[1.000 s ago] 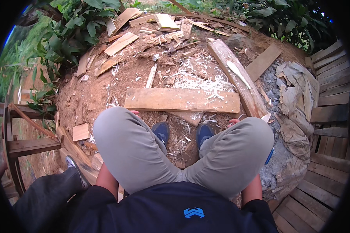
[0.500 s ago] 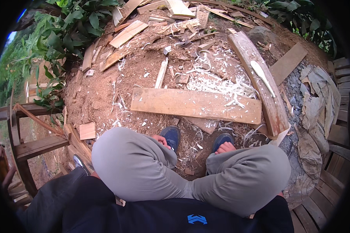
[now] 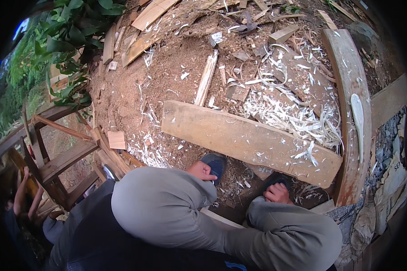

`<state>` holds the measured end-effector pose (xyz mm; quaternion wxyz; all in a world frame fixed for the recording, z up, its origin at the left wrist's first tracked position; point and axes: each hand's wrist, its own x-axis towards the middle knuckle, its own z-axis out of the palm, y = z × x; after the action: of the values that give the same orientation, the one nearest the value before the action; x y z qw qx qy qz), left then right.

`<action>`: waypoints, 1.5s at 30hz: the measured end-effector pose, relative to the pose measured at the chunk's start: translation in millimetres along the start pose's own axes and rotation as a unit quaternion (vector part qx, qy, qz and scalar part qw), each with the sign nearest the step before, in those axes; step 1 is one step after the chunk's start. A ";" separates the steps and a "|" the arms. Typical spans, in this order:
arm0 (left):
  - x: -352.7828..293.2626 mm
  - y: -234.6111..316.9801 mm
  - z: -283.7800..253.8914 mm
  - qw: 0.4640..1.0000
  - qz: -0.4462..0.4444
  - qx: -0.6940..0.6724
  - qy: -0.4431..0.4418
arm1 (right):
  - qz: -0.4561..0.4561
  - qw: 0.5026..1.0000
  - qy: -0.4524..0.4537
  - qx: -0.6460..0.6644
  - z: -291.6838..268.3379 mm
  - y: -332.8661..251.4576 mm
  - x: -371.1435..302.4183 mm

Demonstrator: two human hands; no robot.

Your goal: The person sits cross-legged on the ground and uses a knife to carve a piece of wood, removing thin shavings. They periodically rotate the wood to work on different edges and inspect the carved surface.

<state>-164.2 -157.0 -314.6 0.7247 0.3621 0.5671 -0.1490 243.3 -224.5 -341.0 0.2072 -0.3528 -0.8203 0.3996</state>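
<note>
1. Down at the lower middle, the left hand (image 3: 202, 170) rests on the toe of a dark blue shoe (image 3: 215, 163), fingers curled over its edge; whether it grips the shoe cannot be told.
2. Beside it, the right hand (image 3: 277, 193) lies on the other dark shoe (image 3: 276, 180), knuckles bent and partly clenched, just above the grey trouser leg (image 3: 294, 235).
3. Both shoes stand on ground strewn with sawdust, just short of a broad wooden plank (image 3: 244, 140) that lies slantwise across the dirt.
4. Pale curled wood shavings (image 3: 294, 117) are heaped on and behind the right half of that plank.
5. A long curved board (image 3: 348, 90) runs down the right side, its lower end touching the plank's right end, with a pale carved sliver (image 3: 357, 122) lying on it.
6. A narrow split stick (image 3: 206, 77) lies above the plank.
7. At far left, another person's hand (image 3: 22, 194) shows beside a wooden frame (image 3: 59, 158), below green leaves (image 3: 72, 36).
</note>
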 end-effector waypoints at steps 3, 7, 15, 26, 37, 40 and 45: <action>1.0 30.8 -13.4 0.998 -0.037 -0.013 -0.040 | 0.052 0.999 -0.004 0.002 0.0 -1.8 -1.5; -7.0 36.9 -9.4 0.998 -0.056 0.000 -0.038 | 0.068 0.998 0.003 0.011 -11.6 -7.4 12.8; -104.7 75.2 -12.8 0.986 0.019 -0.064 0.153 | 0.332 0.908 -0.247 0.062 -73.4 -64.7 53.8; -472.9 147.2 15.8 0.973 0.010 -0.100 0.209 | 0.607 0.685 0.170 0.366 -245.4 -369.5 -27.8; -625.6 168.0 97.8 0.950 0.073 -0.156 0.262 | 0.736 0.511 0.132 0.423 -377.2 -578.8 -98.4; -671.1 202.5 94.4 0.955 0.032 -0.147 0.255 | 0.727 0.556 0.039 0.401 -419.1 -581.9 -79.1; -705.4 198.8 99.7 0.988 -0.013 0.006 0.154 | 0.668 0.668 -0.065 0.322 -443.0 -604.1 -34.7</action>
<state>-188.8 -225.7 421.5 0.6244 0.3773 0.6760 -0.1040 292.2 -285.5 404.8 -0.0683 -0.6905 -0.1970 0.6926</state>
